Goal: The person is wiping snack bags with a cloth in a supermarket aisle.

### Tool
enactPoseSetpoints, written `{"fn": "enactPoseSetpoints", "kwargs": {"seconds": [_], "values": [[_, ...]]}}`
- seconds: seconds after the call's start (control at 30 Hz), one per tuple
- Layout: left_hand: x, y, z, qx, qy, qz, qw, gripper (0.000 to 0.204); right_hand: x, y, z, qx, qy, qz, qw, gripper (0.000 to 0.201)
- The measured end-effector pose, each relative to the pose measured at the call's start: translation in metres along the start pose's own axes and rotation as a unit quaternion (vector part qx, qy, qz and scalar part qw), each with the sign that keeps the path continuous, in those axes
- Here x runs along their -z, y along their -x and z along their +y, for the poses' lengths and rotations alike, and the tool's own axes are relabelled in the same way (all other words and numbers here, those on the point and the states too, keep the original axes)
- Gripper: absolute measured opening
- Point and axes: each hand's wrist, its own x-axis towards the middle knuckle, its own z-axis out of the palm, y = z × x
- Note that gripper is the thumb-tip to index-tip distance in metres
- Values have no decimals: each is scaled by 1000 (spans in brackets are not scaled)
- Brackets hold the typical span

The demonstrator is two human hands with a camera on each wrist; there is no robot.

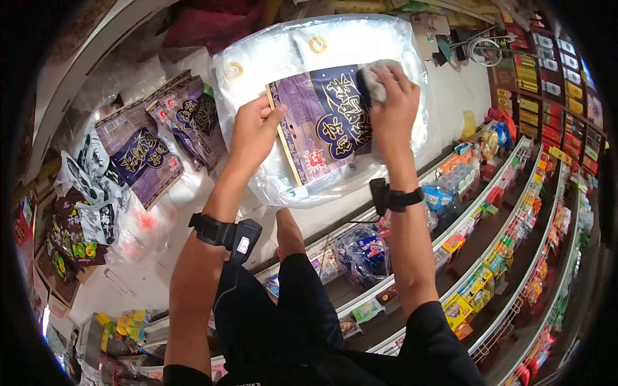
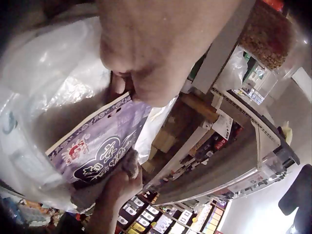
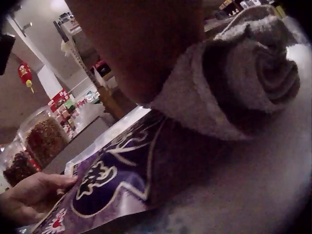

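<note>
My left hand (image 1: 254, 134) pinches the left edge of a flat purple and dark-blue printed packet (image 1: 301, 109), thumb on its front. A bunched grey cloth (image 1: 373, 87) is gripped in my right hand (image 1: 398, 114), against the packet's right side. The right wrist view shows the cloth (image 3: 253, 78) rolled in thick folds beside the packet (image 3: 112, 180). Under the packet lies a big clear plastic bag (image 1: 417, 61) with white packages inside. In the left wrist view, the packet's light-edged border (image 2: 90, 119) runs up to my left fingers.
More purple packets (image 1: 145, 154) lie to the left, near black-and-white packets (image 1: 96, 222) and dark ones (image 1: 71, 225) with green print. Shelves of small colourful goods (image 1: 496, 251) curve along the right and below. Boxes (image 1: 547, 83) fill a rack at the upper right.
</note>
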Motion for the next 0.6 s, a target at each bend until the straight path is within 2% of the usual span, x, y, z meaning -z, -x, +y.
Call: {"fn": "enactPoseSetpoints", "kwargs": {"seconds": [0.07, 0.17, 0.27, 0.37, 0.43, 0.47, 0.53, 0.6], "values": [[1, -5, -5, -12, -15, -1, 1000, 23, 2, 0, 22, -17, -7, -1, 1000, 55], [-1, -3, -4, -10, -28, -1, 1000, 22, -8, 12, 59, -130, -51, 67, 988, 49], [1, -3, -2, -5, -47, 6, 999, 21, -7, 27, 49, -158, -52, 101, 981, 46], [5, -4, -4, -14, -64, 8, 998, 21, 2, 43, 3, -60, -54, 70, 994, 49], [10, -3, -8, -9, -61, 4, 998, 21, 2, 51, -40, 82, -61, -19, 995, 51], [11, -3, -8, -23, -64, -3, 998, 21, 0, 60, -62, 121, -70, -66, 988, 45], [9, -5, -6, -43, -65, -14, 997, 21, -7, 79, -78, 224, -86, -107, 965, 44], [8, -1, -4, -23, -54, 0, 998, 21, -12, 94, -69, 276, -92, -95, 952, 44]]}}
